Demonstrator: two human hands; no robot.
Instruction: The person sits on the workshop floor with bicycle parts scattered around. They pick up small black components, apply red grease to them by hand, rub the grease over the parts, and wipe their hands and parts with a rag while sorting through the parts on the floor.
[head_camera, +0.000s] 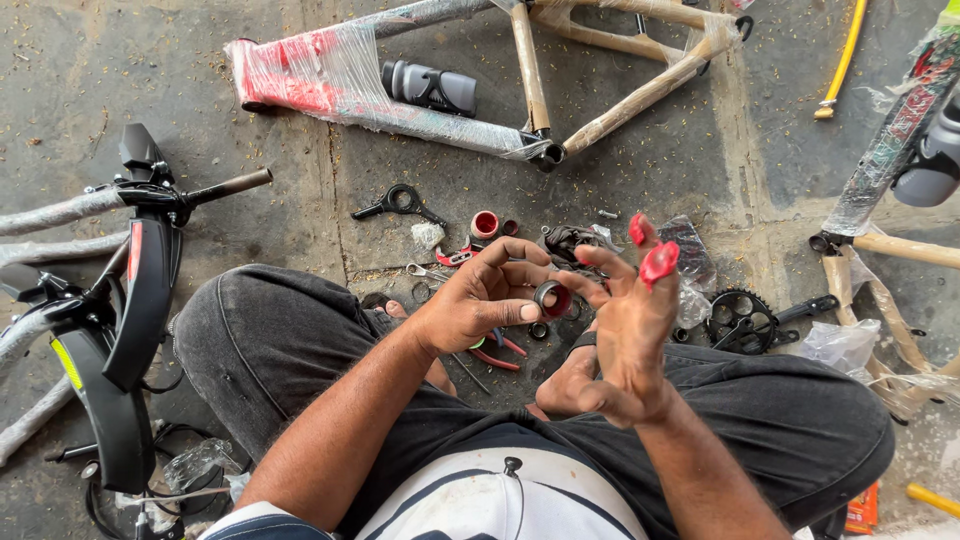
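Grease coated two fingertips (659, 262) of your right hand (625, 340), which you kept spread open and lifted, probably so the red smear stayed off everything but the part. Your left hand (478, 300) pinched a small dark ring (551, 298) between thumb and fingers, turned so its open face met your right forefinger; the inside already showed red. You held it over your crossed legs, just above the pliers (497, 352) and loose bits on the concrete floor (80, 70), so anything dropped would have landed among the parts. A red tub (485, 224) stood within reach ahead, near a black wrench (398, 203). A wrapped bicycle frame (420, 100) lay beyond, and a crank with its chainring (745, 321) rested to your right.
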